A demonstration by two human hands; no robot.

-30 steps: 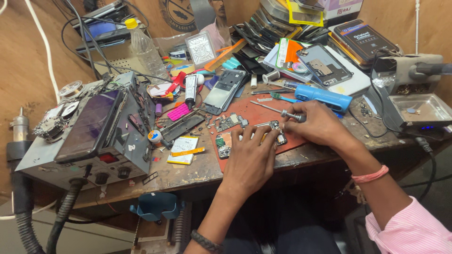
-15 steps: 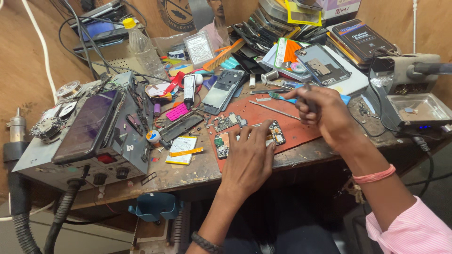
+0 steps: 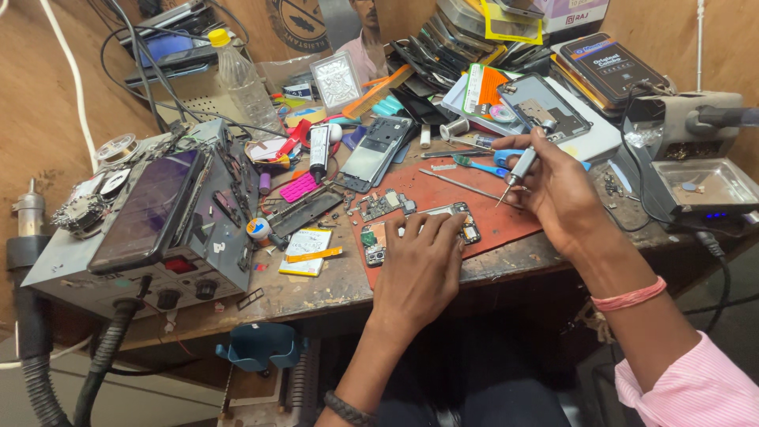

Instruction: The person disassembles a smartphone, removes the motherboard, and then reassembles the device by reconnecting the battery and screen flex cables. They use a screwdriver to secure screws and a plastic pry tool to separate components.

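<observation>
Left hand (image 3: 419,265) is lying flat, fingers spread, pinning an opened phone (image 3: 419,229) down on the red rubbery mat (image 3: 506,213) on the table (image 3: 316,289); phone's long axis is running left-right. Right hand (image 3: 557,190) is pinching a slim metal screwdriver (image 3: 518,170), its grip pressed around the shaft, tip pointing down-left at the mat, hovering just right of the phone.

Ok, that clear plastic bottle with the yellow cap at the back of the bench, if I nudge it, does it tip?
Probably yes. The bottle stands upright, tall and narrow, so a nudge near the cap would likely topple it. It looks thin-walled and mostly empty, so likely light. Cables crowd beside it and might snag it.
</observation>
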